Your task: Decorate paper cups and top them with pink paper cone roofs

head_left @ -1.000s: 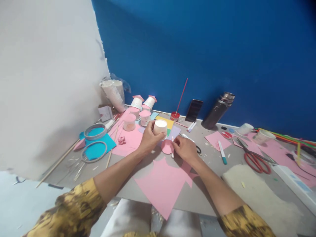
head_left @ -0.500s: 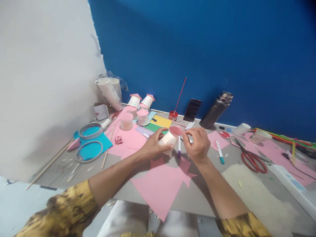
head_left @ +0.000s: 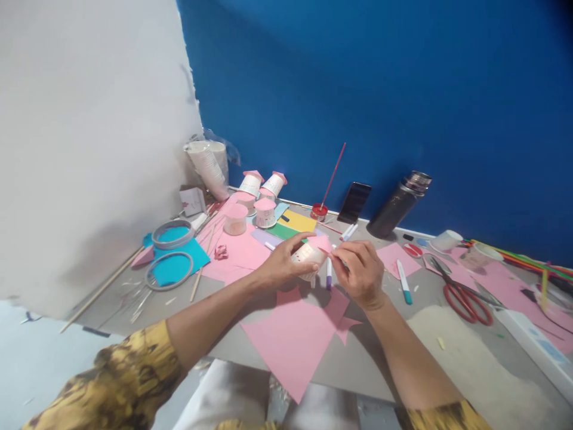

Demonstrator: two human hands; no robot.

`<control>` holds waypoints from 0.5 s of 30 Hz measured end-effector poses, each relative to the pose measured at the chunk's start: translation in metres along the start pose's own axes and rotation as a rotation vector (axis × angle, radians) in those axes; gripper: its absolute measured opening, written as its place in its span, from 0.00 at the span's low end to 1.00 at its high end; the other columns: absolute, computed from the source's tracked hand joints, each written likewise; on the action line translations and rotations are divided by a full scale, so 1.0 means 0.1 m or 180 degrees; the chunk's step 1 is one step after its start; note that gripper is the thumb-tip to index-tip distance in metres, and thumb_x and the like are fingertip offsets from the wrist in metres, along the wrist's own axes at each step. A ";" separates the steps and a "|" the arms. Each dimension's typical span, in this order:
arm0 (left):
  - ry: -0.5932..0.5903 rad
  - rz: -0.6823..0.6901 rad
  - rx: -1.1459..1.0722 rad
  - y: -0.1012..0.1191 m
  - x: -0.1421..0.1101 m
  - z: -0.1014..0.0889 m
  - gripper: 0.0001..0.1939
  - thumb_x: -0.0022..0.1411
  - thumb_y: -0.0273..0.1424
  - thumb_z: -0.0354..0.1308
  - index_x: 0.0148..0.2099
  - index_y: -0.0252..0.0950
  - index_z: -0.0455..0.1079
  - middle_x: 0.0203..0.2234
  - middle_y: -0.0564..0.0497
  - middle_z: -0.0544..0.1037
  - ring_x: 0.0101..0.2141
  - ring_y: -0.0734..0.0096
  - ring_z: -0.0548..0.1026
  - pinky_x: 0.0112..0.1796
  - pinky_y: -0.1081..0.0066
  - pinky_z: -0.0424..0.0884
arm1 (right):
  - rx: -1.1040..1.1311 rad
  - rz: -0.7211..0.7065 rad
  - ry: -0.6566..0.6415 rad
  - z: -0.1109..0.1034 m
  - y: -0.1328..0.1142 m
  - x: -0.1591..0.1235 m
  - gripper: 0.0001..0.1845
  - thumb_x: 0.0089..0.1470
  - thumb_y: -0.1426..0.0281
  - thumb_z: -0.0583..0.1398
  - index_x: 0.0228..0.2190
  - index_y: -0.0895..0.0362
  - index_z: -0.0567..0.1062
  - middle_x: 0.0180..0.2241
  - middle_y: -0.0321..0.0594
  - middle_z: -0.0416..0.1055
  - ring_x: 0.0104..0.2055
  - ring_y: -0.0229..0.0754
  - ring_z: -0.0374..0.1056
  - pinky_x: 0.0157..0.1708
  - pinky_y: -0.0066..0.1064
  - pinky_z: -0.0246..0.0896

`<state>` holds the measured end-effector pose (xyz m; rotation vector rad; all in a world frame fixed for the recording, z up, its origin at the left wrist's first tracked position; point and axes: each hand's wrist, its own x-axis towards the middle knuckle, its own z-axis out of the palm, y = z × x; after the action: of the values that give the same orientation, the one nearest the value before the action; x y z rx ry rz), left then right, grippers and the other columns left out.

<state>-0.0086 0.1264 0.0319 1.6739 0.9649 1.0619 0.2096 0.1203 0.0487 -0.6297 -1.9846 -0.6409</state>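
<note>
In the left hand (head_left: pixel 283 264), near the middle and just over the table (head_left: pixel 228 319), a white cup (head_left: pixel 308 257): tipped now, but upright a second ago. Left thumb and fingers curved around its side. Against the cup's far end now, the pink cap (head_left: pixel 320 242); a second ago, down below the cup by the right hand (head_left: pixel 332 253) and apart from it. Half a second ago, a darker side of the cap on show; now, a paler, pointed side. So, most likely, cap and cup now being fitted together. Right fingertips pinched close at the cap's edge; hard to tell if on the cap itself or on a small red bit there. Cup of smooth, stiff paper, round, with tiny marks on the wall. Cap of thin, bendy paper, like a little tent. Behind, more cups (head_left: pixel 266 216) with pink tops. In front, a flat pink sheet (head_left: pixel 286 343) with spiky cut edges and one corner past the table edge. To the right, scissors (head_left: pixel 468 303) with red loops, and a soft, woolly pad (head_left: pixel 465 358).
</note>
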 end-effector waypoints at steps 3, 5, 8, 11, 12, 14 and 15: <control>0.0037 0.0065 -0.0009 -0.02 0.01 0.00 0.35 0.52 0.39 0.72 0.62 0.38 0.71 0.52 0.46 0.78 0.50 0.55 0.76 0.50 0.62 0.72 | 0.0235 -0.0009 -0.0056 -0.02 -0.01 -0.01 0.10 0.59 0.77 0.66 0.41 0.53 0.75 0.35 0.43 0.76 0.38 0.46 0.71 0.40 0.39 0.70; 0.0038 0.0055 -0.0029 -0.02 0.00 0.00 0.36 0.52 0.38 0.73 0.62 0.38 0.71 0.53 0.46 0.78 0.52 0.53 0.76 0.51 0.61 0.72 | 0.0509 0.0223 0.0039 -0.02 -0.01 -0.03 0.06 0.60 0.74 0.65 0.39 0.53 0.75 0.35 0.42 0.76 0.38 0.47 0.71 0.41 0.40 0.69; -0.0086 0.0033 -0.0055 0.01 -0.01 0.01 0.35 0.51 0.36 0.72 0.61 0.38 0.72 0.55 0.45 0.78 0.54 0.52 0.75 0.53 0.60 0.71 | 0.1184 0.1366 0.0299 0.01 0.03 -0.07 0.06 0.65 0.66 0.61 0.38 0.53 0.77 0.36 0.43 0.75 0.40 0.47 0.71 0.42 0.41 0.68; -0.0255 -0.0051 -0.0086 0.06 -0.03 0.03 0.34 0.50 0.33 0.72 0.60 0.37 0.73 0.53 0.45 0.79 0.50 0.54 0.77 0.51 0.60 0.72 | 0.2431 0.2839 0.0158 0.08 0.07 -0.09 0.19 0.69 0.53 0.55 0.41 0.52 0.79 0.41 0.44 0.77 0.44 0.49 0.74 0.43 0.41 0.70; -0.0327 -0.0069 -0.0112 0.07 -0.04 0.04 0.33 0.50 0.33 0.71 0.60 0.37 0.73 0.51 0.45 0.79 0.49 0.54 0.77 0.50 0.60 0.73 | 0.2869 0.3206 0.0023 0.10 0.08 -0.09 0.22 0.68 0.50 0.54 0.42 0.52 0.80 0.42 0.44 0.78 0.46 0.50 0.74 0.44 0.41 0.70; -0.0461 -0.0069 -0.0163 0.08 -0.05 0.05 0.33 0.50 0.33 0.71 0.59 0.37 0.74 0.49 0.46 0.80 0.47 0.55 0.77 0.48 0.60 0.73 | 0.3549 0.3714 -0.0301 0.13 0.07 -0.07 0.26 0.66 0.45 0.55 0.43 0.51 0.81 0.46 0.45 0.80 0.52 0.52 0.74 0.45 0.41 0.72; -0.0526 -0.0060 -0.0184 0.08 -0.05 0.05 0.32 0.50 0.33 0.71 0.59 0.38 0.74 0.49 0.46 0.80 0.47 0.55 0.77 0.48 0.59 0.73 | 0.3789 0.3861 -0.0456 0.14 0.06 -0.06 0.27 0.64 0.44 0.56 0.44 0.51 0.82 0.48 0.45 0.80 0.54 0.53 0.74 0.46 0.41 0.72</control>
<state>-0.0042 0.1181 0.0372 1.6733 0.8340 0.9148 0.2079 0.1329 0.0384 -0.8938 -1.3389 1.2356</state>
